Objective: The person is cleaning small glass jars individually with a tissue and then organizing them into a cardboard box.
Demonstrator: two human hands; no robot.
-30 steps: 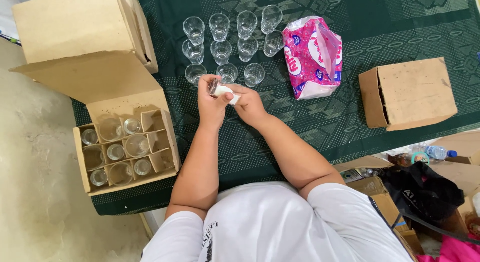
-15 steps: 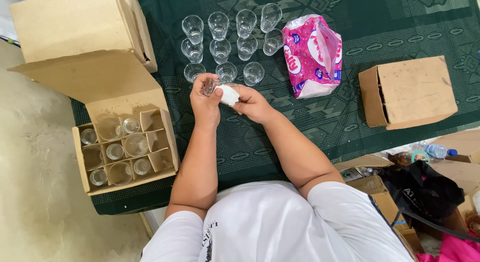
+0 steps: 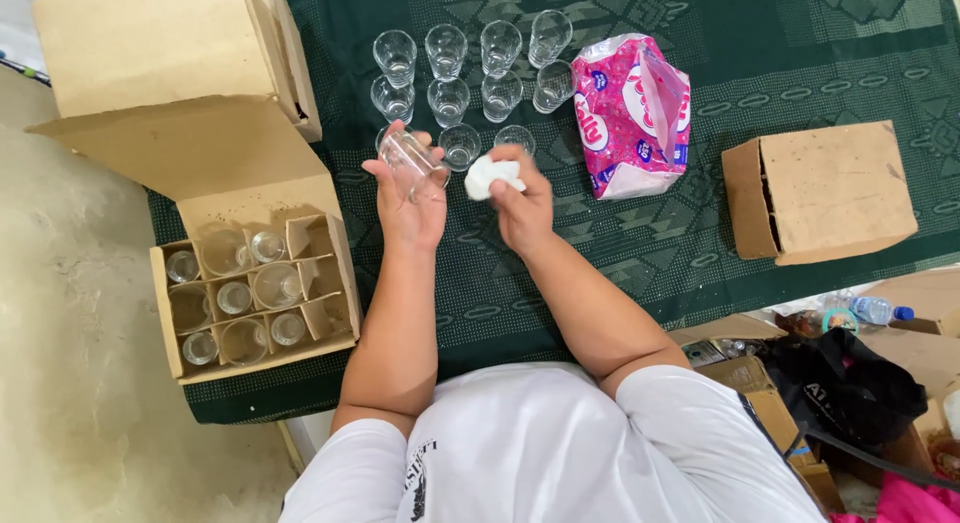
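Note:
My left hand holds a clear drinking glass tilted on its side over the green patterned tablecloth. My right hand grips a crumpled white tissue just to the right of the glass, apart from it. Beyond both hands stand several clear glasses in rows. To the left, an open cardboard box with dividers holds several more glasses.
A pink tissue pack lies right of the glass rows. A closed cardboard box sits at the right, another large box at the upper left. Bags, a bottle and cartons crowd the floor at lower right.
The tissue was pressed into the glass with both hands together. Now my right hand has pulled the tissue out and my hands have moved apart, the glass staying in my left hand.

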